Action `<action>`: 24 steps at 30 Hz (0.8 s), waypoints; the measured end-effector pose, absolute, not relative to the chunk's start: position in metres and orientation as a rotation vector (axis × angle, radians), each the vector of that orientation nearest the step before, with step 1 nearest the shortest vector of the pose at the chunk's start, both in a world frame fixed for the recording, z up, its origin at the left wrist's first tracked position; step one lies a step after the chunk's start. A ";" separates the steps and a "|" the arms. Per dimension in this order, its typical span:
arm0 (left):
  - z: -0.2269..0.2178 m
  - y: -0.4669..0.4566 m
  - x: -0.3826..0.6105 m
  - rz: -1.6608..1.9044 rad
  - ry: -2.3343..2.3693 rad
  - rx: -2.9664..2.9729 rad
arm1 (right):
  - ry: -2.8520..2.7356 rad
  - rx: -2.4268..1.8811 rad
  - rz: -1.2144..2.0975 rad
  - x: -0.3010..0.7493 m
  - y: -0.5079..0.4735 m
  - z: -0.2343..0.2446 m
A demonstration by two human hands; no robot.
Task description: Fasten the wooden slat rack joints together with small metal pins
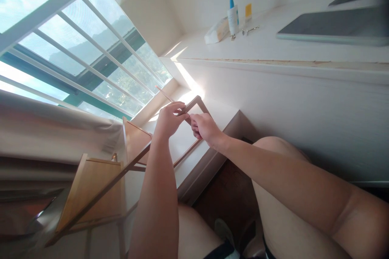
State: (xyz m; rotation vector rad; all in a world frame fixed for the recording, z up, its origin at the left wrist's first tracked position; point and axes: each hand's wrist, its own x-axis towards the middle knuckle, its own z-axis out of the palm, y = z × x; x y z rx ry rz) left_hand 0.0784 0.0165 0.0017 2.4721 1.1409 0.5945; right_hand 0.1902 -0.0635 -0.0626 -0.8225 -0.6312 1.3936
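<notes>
A slim brown frame (141, 155) runs from the lower left up to a squared corner in front of me. My left hand (169, 119) grips its bar near that corner. A thin rod (164, 94) with a pinkish tip sticks out beyond my left fingers; whether I hold it is unclear. Right beside the left fingertips, my right hand (203, 127) is closed in a pinch at the bar. What lies between its fingers is too small to make out. Light wooden panels (94, 190) are by the frame's lower-left part.
A white ledge (261, 50) holds a blue-capped bottle (233, 18), a white packet (217, 31), a yellow-topped item (248, 11), small metal pieces (251, 30) and a flat grey device (331, 26). A barred window (91, 52) and curtain (54, 129) stand left.
</notes>
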 end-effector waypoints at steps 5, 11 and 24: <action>0.000 0.018 0.078 0.600 1.139 2.470 | -0.646 -0.829 1.362 0.190 -0.064 -0.062; 0.001 0.018 0.078 0.592 1.140 2.477 | -0.658 -0.844 1.329 0.189 -0.067 -0.061; 0.001 0.018 0.078 0.601 1.147 2.473 | -0.912 -1.046 1.155 0.194 -0.063 -0.065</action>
